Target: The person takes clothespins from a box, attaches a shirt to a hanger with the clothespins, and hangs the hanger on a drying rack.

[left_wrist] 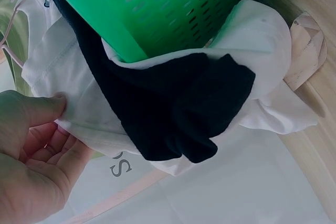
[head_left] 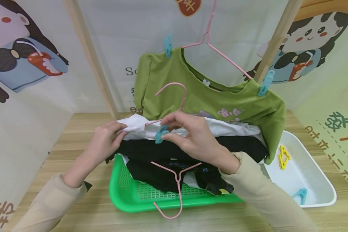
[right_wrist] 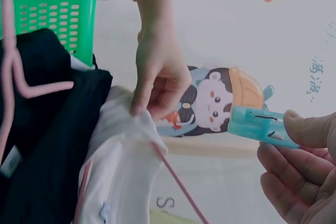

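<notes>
My left hand [head_left: 104, 137] pinches the edge of a white garment [head_left: 235, 129] near its left end; the left wrist view shows the thumb [left_wrist: 47, 109] on the cloth. A pink hanger [head_left: 185, 93] runs inside this garment, with its hook standing up. Between thumb and fingertips my right hand [head_left: 198, 137] holds a light-blue clothespin [right_wrist: 257, 127]. In the right wrist view the clothespin is apart from the cloth. Behind both hands hangs a green shirt [head_left: 162, 83] on another pink hanger [head_left: 227, 59], with blue clothespins [head_left: 168, 46] at its shoulders.
Black clothing [head_left: 240, 145] lies over a green perforated basket [head_left: 127, 206], a loose pink hanger [head_left: 178, 185] on top. At right, a white tray [head_left: 322, 183] holds a yellow clothespin [head_left: 281, 158] and a blue one [head_left: 303, 195]. Wooden posts [head_left: 90, 58] rise behind.
</notes>
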{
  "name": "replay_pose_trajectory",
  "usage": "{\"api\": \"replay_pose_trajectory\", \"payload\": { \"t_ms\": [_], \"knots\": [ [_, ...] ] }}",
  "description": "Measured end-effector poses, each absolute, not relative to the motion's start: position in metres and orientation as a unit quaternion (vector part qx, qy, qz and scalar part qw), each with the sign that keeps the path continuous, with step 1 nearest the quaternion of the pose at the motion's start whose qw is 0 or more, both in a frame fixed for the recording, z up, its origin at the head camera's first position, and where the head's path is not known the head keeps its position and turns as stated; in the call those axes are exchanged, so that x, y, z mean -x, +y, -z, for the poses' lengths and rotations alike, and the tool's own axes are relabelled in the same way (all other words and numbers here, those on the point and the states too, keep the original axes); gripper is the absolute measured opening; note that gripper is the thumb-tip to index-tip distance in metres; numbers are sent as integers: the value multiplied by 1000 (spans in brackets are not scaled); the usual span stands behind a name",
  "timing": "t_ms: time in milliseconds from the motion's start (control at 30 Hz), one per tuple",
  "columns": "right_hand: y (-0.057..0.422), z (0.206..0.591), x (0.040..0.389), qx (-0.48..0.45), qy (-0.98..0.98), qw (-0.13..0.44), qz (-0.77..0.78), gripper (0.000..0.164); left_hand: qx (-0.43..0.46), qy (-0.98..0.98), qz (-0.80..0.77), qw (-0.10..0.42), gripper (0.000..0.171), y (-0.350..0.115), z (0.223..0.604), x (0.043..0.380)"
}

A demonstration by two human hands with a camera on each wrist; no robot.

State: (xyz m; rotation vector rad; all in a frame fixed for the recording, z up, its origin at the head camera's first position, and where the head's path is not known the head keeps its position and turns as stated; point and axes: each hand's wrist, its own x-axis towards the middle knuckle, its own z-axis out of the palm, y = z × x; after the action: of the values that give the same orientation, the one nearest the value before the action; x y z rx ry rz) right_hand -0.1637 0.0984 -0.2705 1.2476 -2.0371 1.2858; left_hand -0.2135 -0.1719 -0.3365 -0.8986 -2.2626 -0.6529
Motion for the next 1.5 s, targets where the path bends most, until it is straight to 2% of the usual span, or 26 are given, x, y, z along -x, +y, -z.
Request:
{"api": "replay_pose_trajectory", "payload": {
  "t_ms": [800,1500],
  "knots": [
    [35,268,197,-448,-767,229,-398,20,343,-850,262,302,15,-174,336,212],
    [14,285,218,-435,-818,206,-316,17,340,-842,275,317,16,-174,334,209]
  ]
}}
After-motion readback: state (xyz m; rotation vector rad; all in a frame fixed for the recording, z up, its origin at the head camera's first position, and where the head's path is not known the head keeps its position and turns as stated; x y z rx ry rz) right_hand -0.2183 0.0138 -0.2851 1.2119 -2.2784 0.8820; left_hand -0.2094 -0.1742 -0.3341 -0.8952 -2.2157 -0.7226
